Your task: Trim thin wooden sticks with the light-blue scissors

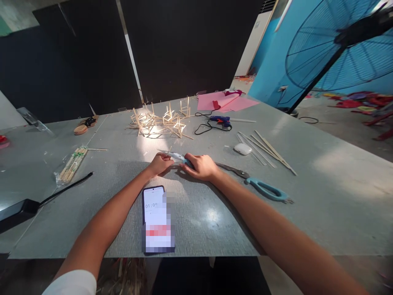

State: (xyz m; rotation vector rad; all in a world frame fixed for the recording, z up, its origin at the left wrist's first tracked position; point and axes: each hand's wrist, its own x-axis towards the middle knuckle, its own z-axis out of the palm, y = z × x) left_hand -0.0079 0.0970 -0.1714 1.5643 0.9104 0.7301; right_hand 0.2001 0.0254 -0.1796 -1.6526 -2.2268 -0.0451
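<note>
My right hand point(200, 166) is closed around a slim light-blue tool point(177, 156) that looks like a utility knife, its narrow end pointing left. Fingers pinched, my left hand point(160, 164) meets that narrow end; a thin pale sliver shows there, too small to name. Both hands rest low over the grey table point(196, 221). Light-blue-handled scissors point(267, 189) lie right of my right hand, their dark blades partly behind my wrist. Nearer to me, a phone point(157, 217) shows a running timer. Beyond my hands stand small open frames of thin wooden sticks point(159, 121).
A blue glue gun point(221, 120) with a black cord lies at the back, near pink paper point(224, 101). Rightward are a white case point(242, 148) and loose sticks point(273, 151). Bagged sticks point(73, 166) and a black device point(23, 209) lie left. A fan point(337, 45) stands right.
</note>
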